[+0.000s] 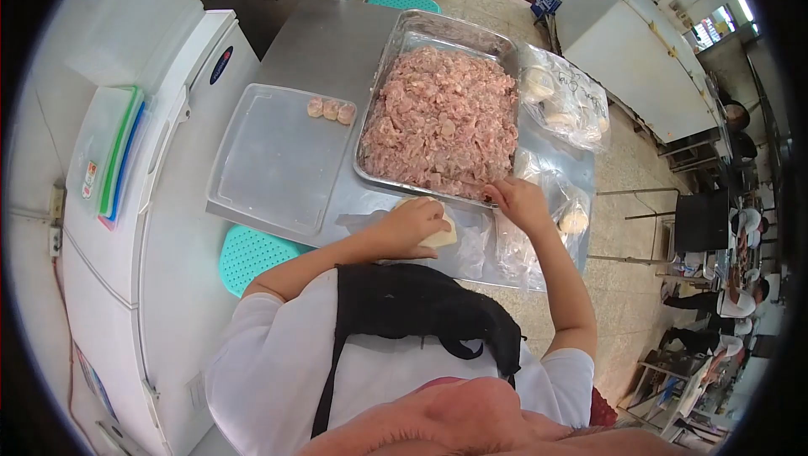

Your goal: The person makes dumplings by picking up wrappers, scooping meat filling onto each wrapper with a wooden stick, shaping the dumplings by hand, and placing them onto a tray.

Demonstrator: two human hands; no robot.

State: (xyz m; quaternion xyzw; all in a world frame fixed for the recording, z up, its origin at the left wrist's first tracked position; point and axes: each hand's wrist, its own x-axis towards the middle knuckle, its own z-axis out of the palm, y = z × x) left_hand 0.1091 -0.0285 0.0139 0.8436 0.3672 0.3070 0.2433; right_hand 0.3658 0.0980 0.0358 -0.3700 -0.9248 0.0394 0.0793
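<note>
A deep metal tray [364, 161] full of pinkish ground meat [446, 119] stands on the steel table [316, 31]. My left hand [412, 227] rests over a stack of pale round wrappers [446, 235] at the table's near edge, its fingers curled onto them. At the tray's near right corner is my right hand [515, 202], fingertips pinched together at the meat; whatever they hold is too small to make out. On the left, a translucent plastic tray [278, 161] carries a short row of small filled dumplings [331, 109] near its top right corner.
Plastic bags with pale dough rounds [562, 98] lie right of the meat, with another bag [574, 219] nearer. White freezers stand left [189, 119] and at the upper right [631, 44]. A turquoise stool [257, 256] is beneath the table's left edge. People work far right.
</note>
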